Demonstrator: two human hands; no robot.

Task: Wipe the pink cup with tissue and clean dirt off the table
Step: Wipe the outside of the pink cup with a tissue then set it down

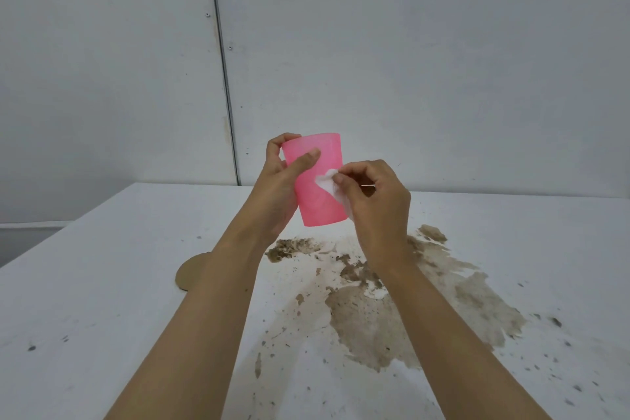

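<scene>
Above the counter point(102, 300), in the head view, the cup point(317, 181) is held up in the air in front of the wall point(409, 44). Its long axis is near vertical, a little tilted, with the wide end up and the narrow end down. Whether the wide end is the open mouth I cannot tell, because the rim is seen from the side.

The left hand point(283, 187) has a clenched grip on the cup: the thumb lies across the front and the fingers go around the back, mostly hidden. The right hand point(375, 198) pinches a tissue point(329, 182) and presses it on the right side of the cup. Part of the tissue is hidden under the fingers.

Below the hands, brown dirt point(392, 310) spreads over the middle and right of the counter, partly covered by the right forearm. A brown disc point(191, 271) lies at the left, half hidden by the left forearm. Left part of the counter is open, and its far edge meets the wall.
</scene>
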